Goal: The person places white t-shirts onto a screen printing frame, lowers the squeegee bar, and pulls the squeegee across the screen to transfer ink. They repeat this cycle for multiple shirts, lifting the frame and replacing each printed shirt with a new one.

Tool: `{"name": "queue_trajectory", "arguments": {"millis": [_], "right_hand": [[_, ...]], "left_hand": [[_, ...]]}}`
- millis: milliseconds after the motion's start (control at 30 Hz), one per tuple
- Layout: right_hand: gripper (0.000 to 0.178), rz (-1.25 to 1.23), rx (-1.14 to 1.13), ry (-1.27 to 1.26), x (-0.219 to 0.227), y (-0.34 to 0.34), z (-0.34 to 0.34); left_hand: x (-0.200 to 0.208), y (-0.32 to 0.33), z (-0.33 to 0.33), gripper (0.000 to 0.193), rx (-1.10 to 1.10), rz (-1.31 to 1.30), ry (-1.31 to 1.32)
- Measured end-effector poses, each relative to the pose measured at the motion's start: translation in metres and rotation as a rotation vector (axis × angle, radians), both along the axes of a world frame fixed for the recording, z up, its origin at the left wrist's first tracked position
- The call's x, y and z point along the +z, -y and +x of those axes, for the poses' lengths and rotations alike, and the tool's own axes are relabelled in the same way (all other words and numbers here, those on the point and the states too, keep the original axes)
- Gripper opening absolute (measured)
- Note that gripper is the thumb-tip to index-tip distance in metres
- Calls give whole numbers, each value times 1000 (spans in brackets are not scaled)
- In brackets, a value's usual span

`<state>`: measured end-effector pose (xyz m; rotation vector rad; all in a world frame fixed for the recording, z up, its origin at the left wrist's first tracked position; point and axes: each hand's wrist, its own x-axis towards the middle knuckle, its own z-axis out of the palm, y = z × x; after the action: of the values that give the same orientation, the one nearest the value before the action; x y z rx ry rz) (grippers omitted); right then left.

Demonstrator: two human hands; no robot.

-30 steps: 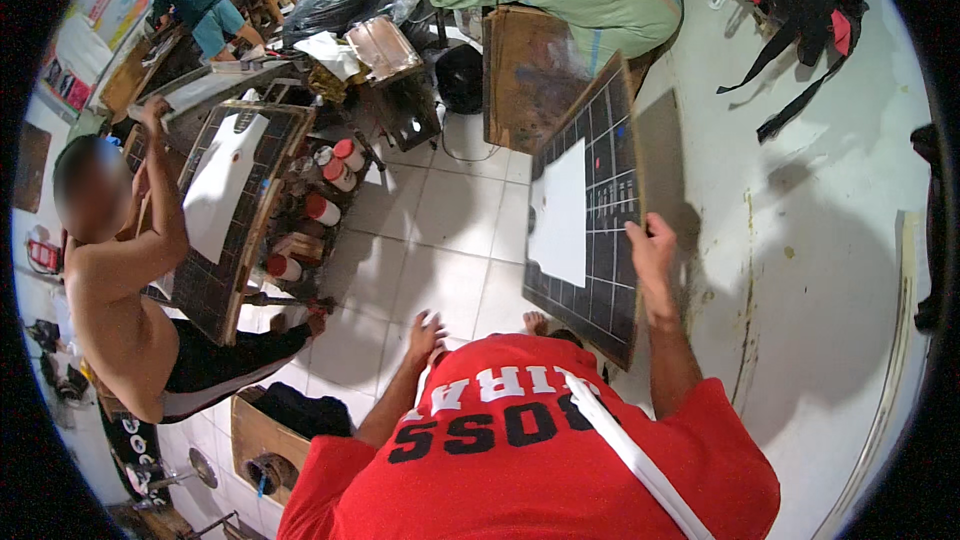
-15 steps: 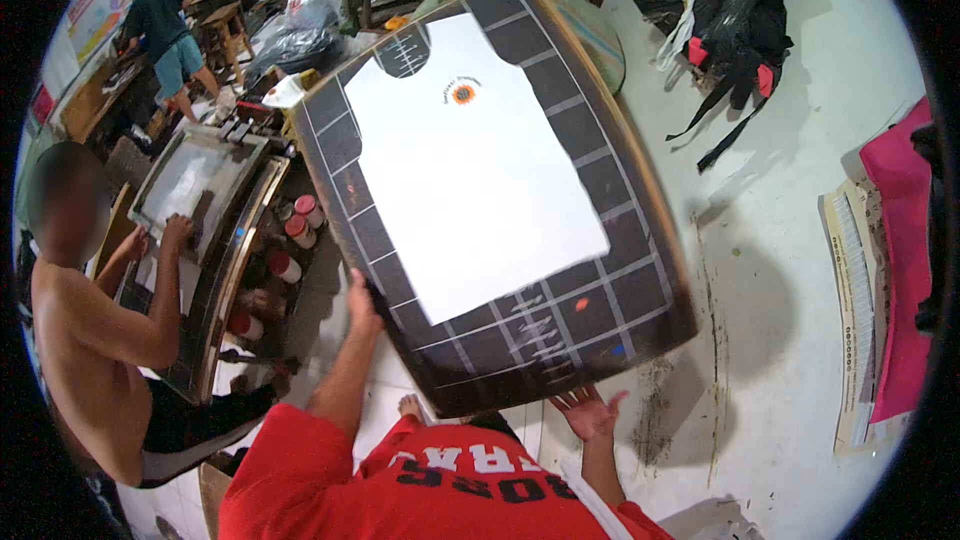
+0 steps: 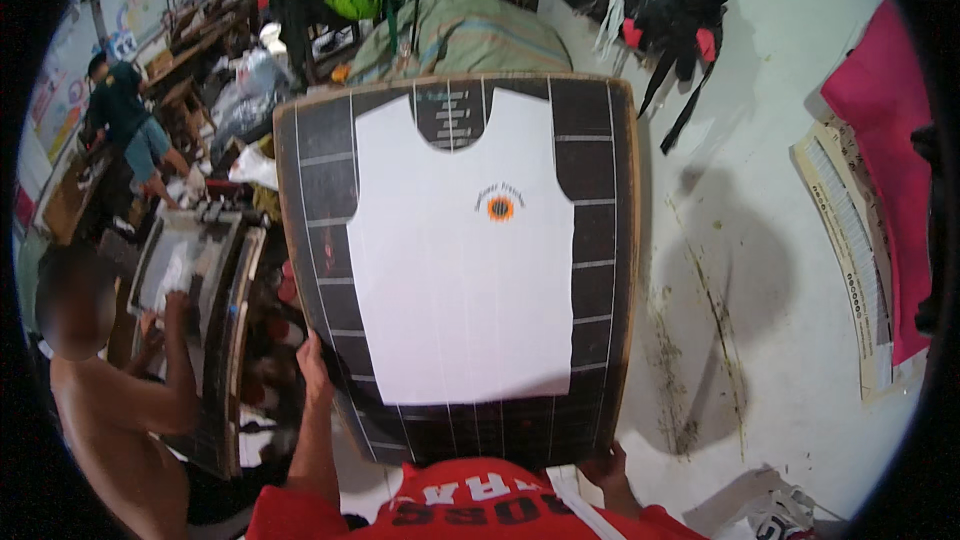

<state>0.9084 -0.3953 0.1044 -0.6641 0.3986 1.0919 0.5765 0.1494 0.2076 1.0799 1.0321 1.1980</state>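
Grips the gridded printing board [image 3: 596, 190] by its rim: left hand [image 3: 313, 365] grasping the lower left edge, right hand [image 3: 607, 470] grasping the lower right corner. Ahead of the fingers of both hands, and between them, the white garment panel [image 3: 460, 280], lying flat on the board, with shoulders close to the far edge and a wider dark margin toward the near one. To the right of the right fingers, a gap before the stained white wall [image 3: 800, 240]. To the left of the left fingers, tighter room, with a second gridded board [image 3: 218, 410], a printing screen [image 3: 205, 250] and a shirtless co-worker [image 3: 110, 440] all near.

Partly hidden behind the rim, the left fingers; dim and half tucked under the corner, the right ones. Cannot tell the exact place of the fingertips. Covered by the red T-shirt [image 3: 470, 500], part of the near edge. Beyond the left fingers, dim red-topped jars [image 3: 287, 287], half cut off by the board.

Brown, worn-looking rim; black face ruled with pale lines. Smooth panel with scooped neck, curved armholes and a round orange emblem [image 3: 500, 209]. Past the far edge, well ahead of the fingers, a rumpled, striped green sack [image 3: 470, 35].
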Motion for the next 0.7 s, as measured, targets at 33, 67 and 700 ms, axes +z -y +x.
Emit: {"name": "queue_trajectory", "arguments": {"millis": [33,67,700], "right_hand": [[62,24,14,10,2,0,1],[61,-37,17,7,3,-3,3],[58,-52,38,-18,3,-34,11]], "left_hand": [[0,-1,0,47,39,-102,-17],[0,-3,0,46,15,-100,1],[-24,-29,-21,52,-83,-144,12]]}}
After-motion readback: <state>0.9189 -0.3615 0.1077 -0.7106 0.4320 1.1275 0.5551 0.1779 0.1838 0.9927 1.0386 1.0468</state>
